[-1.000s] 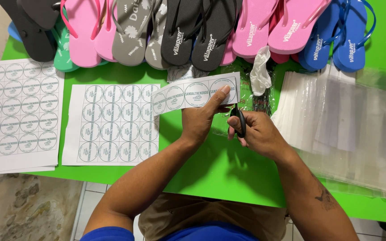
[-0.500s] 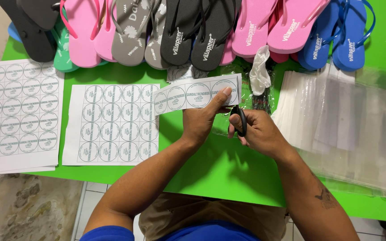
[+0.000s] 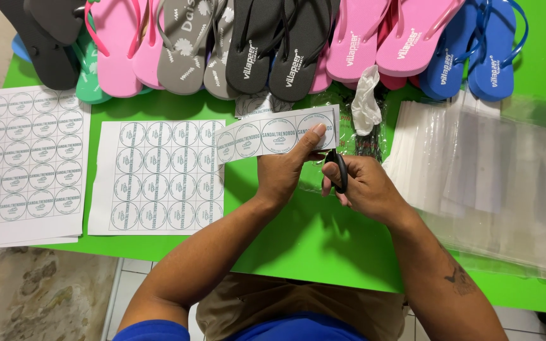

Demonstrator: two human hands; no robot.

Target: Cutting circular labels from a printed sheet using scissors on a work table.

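Observation:
My left hand (image 3: 284, 172) pinches a paper strip (image 3: 266, 137) printed with a row of round labels, holding it level above the green table (image 3: 298, 240). My right hand (image 3: 364, 187) grips black-handled scissors (image 3: 338, 170) at the strip's right end; the blades are mostly hidden behind my fingers and the paper. Both hands are close together at the middle of the table.
Two sheets of round labels lie at left: one (image 3: 159, 177) beside my left hand, another (image 3: 23, 161) at the table's left edge. Flip-flops (image 3: 273, 44) in grey, pink, black and blue line the far edge. Clear plastic bags (image 3: 494, 177) are stacked at right, with a white crumpled glove (image 3: 366, 101) nearby.
The strip and both hands have barely shifted; the scissors stay at the strip's right end.

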